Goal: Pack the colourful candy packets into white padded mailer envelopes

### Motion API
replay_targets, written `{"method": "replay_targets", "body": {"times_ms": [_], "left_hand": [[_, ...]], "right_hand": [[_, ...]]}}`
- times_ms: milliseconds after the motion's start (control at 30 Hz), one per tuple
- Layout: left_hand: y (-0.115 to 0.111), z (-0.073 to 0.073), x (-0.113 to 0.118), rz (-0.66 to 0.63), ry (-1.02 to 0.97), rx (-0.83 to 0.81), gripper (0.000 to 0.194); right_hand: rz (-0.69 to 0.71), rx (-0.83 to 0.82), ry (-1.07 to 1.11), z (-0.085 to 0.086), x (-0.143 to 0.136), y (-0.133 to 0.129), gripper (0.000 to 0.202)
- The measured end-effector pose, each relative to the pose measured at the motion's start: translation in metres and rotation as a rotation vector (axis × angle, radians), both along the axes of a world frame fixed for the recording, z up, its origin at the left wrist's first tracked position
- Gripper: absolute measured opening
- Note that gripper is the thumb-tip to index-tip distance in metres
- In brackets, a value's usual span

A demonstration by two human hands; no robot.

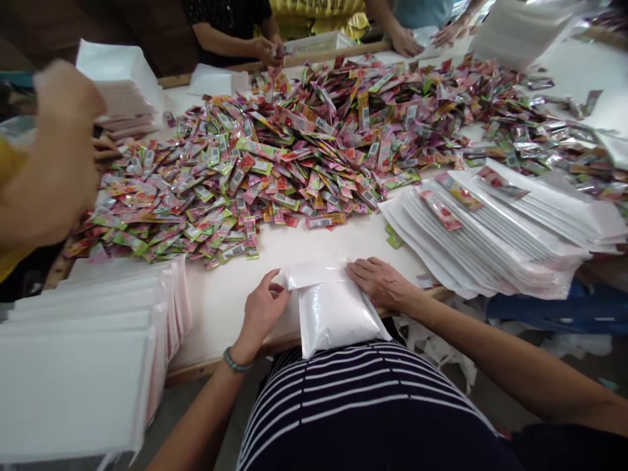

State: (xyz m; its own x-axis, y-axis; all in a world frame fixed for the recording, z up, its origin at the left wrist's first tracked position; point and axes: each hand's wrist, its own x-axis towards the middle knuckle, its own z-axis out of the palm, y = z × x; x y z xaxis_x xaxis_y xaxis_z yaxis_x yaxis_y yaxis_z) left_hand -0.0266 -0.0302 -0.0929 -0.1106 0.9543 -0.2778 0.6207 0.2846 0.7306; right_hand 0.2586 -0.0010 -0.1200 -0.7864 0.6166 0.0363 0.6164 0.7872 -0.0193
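Observation:
A white padded envelope [336, 311] with its top flap folded over lies at the table's front edge, its lower end against my striped shirt. At the flap's left end, my left hand [262, 307] has its thumb and fingers curled around the corner. My right hand [383, 281] rests on the flap's right end, fingers stretched out and lying flat. Beyond the envelope spreads a big heap of small colourful printed sachets [294, 150].
White envelopes are stacked at left [78, 366], with an overlapping pile of padded envelopes [490, 229] at right, several sachets on top. Another stack [120, 82] stands back left. A co-worker's blurred arm [63, 144] reaches in from the left; other people's hands [267, 49] work across the table.

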Motion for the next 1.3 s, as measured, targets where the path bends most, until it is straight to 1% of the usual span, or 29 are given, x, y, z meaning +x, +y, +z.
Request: {"method": "replay_targets", "body": {"times_ms": [33,67,100,133,200,267,300,333,367,433,467,533,633,700,767,867,967,1033,1067,1133,1200,1233,1267,1300], "left_hand": [[-0.004,0.0,0.002,0.09,-0.165,-0.107,0.046],[-0.008,0.0,0.005,0.15,-0.312,-0.188,0.042],[-0.013,0.0,0.008,0.183,-0.422,-0.236,0.036],[-0.016,0.0,0.012,0.193,-0.487,-0.257,0.029],[-0.022,-0.001,0.017,0.189,-0.515,-0.264,0.018],[-0.025,-0.003,0.02,0.194,-0.508,-0.265,0.013],[-0.026,-0.004,0.021,0.21,-0.512,-0.278,0.013],[-0.027,-0.005,0.021,0.236,-0.529,-0.303,0.012],[-0.028,-0.006,0.02,0.268,-0.551,-0.334,0.012],[-0.029,-0.01,0.019,0.327,-0.6,-0.396,0.01],[-0.029,-0.011,0.019,0.343,-0.617,-0.415,0.009],[-0.031,-0.015,0.018,0.345,-0.624,-0.424,0.008],[-0.032,-0.019,0.017,0.317,-0.604,-0.419,0.009],[-0.033,-0.019,0.016,0.301,-0.592,-0.408,0.008],[-0.034,-0.019,0.015,0.276,-0.594,-0.391,0.007],[-0.033,-0.019,0.015,0.239,-0.604,-0.367,0.01],[-0.032,-0.019,0.015,0.168,-0.508,-0.288,0.016],[-0.033,-0.018,0.014,0.101,-0.371,-0.183,0.023],[-0.033,-0.016,0.013,0.068,-0.301,-0.127,0.026],[-0.032,-0.014,0.008,0.054,-0.216,-0.05,0.032],[-0.027,-0.015,0.0,0.052,-0.181,-0.026,0.035],[-0.022,-0.017,-0.004,0.049,-0.187,-0.015,0.035],[-0.017,-0.02,-0.008,0.028,-0.203,-0.041,0.034],[-0.012,-0.023,-0.01,0.013,-0.229,-0.072,0.033]], "right_hand": [[0.002,-0.006,-0.015,0.002,0.002,-0.001,0.031],[0.004,-0.017,-0.024,0.006,0.005,-0.002,0.032],[-0.002,-0.023,-0.02,0.011,0.006,-0.002,0.032],[-0.023,-0.016,0.005,0.017,0.006,-0.001,0.031],[-0.102,0.031,0.125,0.032,-0.003,0.002,0.032],[-0.151,0.057,0.295,0.045,-0.025,0.004,0.038],[-0.129,0.032,0.357,0.048,-0.039,0.004,0.04],[-0.079,-0.02,0.383,0.05,-0.054,0.004,0.04],[-0.01,-0.088,0.368,0.049,-0.068,0.003,0.038],[0.117,-0.213,0.269,0.043,-0.091,-0.001,0.037],[0.151,-0.253,0.218,0.039,-0.098,-0.003,0.04],[0.168,-0.285,0.16,0.033,-0.105,-0.007,0.047],[0.157,-0.28,0.134,0.033,-0.106,-0.009,0.051],[0.175,-0.298,0.118,0.034,-0.105,-0.007,0.051],[0.211,-0.371,0.129,0.033,-0.101,-0.004,0.049],[0.231,-0.526,0.215,0.024,-0.086,0.0,0.05],[0.207,-0.622,0.321,0.016,-0.071,0.006,0.058],[0.134,-0.673,0.38,0.017,-0.069,0.013,0.059],[0.057,-0.686,0.391,0.019,-0.07,0.018,0.058],[-0.165,-0.668,0.363,0.027,-0.073,0.033,0.057],[-0.361,-0.659,0.276,0.039,-0.074,0.053,0.064],[-0.414,-0.699,0.241,0.045,-0.072,0.062,0.069],[-0.443,-0.765,0.215,0.052,-0.068,0.071,0.069],[-0.446,-0.855,0.204,0.058,-0.063,0.077,0.065]]}}
